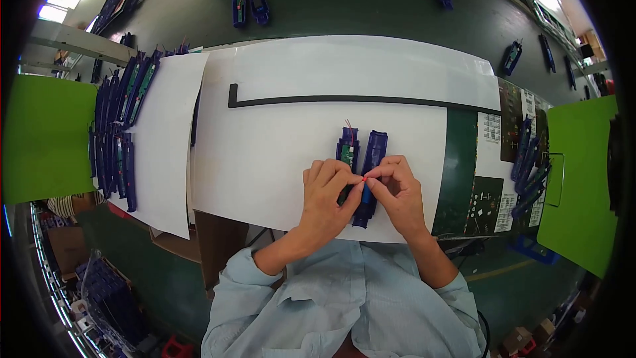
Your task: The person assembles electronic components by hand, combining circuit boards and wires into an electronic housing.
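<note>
Two long dark-blue plastic housing halves lie side by side on the white work surface. The left housing half (355, 134) carries a green circuit board (347, 154), with thin red wires (348, 124) sticking up at its far end. Beside it, the right housing half (375, 148) slants slightly toward me. My left hand (326, 192) covers the near part of the left half, its thumb and finger pinched. My right hand (397, 195) pinches above the right half. Between the meeting fingertips shows a small red piece (364, 179), perhaps a wire or connector, too small to tell.
A black L-shaped strip (358, 99) crosses the white surface beyond the parts. Several similar blue assemblies (119, 132) are stacked at the left, and more blue parts (530, 166) lie at the right. Green panels (50, 139) flank both sides. Other housings (250, 5) rest on the dark-green surface beyond.
</note>
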### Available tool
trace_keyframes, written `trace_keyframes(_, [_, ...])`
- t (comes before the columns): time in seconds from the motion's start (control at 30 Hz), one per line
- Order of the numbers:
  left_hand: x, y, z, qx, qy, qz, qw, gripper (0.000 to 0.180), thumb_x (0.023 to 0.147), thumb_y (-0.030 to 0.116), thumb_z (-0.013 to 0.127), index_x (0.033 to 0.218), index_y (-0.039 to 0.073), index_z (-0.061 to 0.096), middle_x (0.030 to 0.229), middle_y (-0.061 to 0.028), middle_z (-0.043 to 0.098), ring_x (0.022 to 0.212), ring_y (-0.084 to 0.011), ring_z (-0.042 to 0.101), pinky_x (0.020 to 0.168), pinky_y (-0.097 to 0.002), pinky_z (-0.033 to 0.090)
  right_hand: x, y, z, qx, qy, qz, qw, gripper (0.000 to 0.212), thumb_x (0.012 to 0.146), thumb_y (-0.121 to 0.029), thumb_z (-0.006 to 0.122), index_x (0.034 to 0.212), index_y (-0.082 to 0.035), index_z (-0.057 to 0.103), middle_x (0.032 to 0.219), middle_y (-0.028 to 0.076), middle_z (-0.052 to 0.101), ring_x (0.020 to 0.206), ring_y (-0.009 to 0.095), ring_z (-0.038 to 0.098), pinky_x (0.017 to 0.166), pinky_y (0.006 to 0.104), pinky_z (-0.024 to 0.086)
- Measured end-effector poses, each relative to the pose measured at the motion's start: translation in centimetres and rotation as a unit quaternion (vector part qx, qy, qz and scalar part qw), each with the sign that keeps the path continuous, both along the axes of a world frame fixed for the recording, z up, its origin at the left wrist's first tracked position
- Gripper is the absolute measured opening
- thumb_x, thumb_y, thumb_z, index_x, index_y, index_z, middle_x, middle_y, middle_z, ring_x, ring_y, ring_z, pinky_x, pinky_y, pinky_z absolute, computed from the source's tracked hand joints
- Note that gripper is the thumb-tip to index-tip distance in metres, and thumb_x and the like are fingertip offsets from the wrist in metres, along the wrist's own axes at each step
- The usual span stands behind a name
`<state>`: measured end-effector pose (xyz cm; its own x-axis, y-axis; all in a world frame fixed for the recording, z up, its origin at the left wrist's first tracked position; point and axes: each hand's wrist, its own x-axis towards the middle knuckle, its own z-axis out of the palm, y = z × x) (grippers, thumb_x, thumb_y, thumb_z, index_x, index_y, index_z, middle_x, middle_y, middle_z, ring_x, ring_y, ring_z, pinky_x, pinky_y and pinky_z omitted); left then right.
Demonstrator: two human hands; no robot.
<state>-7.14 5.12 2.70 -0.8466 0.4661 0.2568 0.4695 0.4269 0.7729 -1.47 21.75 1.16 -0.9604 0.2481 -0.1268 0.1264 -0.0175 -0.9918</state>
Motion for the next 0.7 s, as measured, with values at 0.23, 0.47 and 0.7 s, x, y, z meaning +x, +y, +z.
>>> trace_keyframes(0.23, [2.8, -1.7, 0.0, -0.039, 0.064, 0.042, 0.996, 0.025, 0.082, 0.0, 0.079, 0.105, 0.007, 0.07, 0.111, -0.0076, 0.068, 0.102, -0.0275, 0.06, 0.089, -0.0386, 0.042, -0.9, 0.5, 2.0, 0.321, 0.141, 0.069, 0.934, 0.017, 0.082, 0.001, 0.075, 0.097, -0.006, 0.069, 0.117, 0.008, 0.063, 0.105, 0.026, 0.058, 0.085, 0.0337, 0.05])
trace_keyframes(0.47, [3.8, -2.2, -0.9, -0.067, 0.051, 0.019, 0.996, 0.031, 0.085, 0.0, 0.076, 0.114, 0.001, 0.068, 0.118, -0.0107, 0.068, 0.11, -0.0313, 0.062, 0.093, -0.0421, 0.051, -2.5, -0.3, 1.5, 0.361, 0.195, 0.196, 0.891, 0.018, 0.079, 0.004, 0.074, 0.093, -0.003, 0.066, 0.118, 0.009, 0.07, 0.098, 0.031, 0.061, 0.084, 0.039, 0.054])
trace_keyframes(0.7, [3.8, -2.4, -0.9, -0.048, 0.037, 0.037, 0.997, 0.029, 0.083, -0.008, 0.07, 0.111, -0.001, 0.068, 0.116, -0.0147, 0.068, 0.108, -0.036, 0.063, 0.093, -0.0432, 0.053, -2.6, -0.7, 1.9, 0.397, 0.195, 0.232, 0.866, 0.018, 0.081, 0.001, 0.071, 0.096, 0.001, 0.062, 0.115, 0.013, 0.067, 0.101, 0.031, 0.062, 0.083, 0.0395, 0.055])
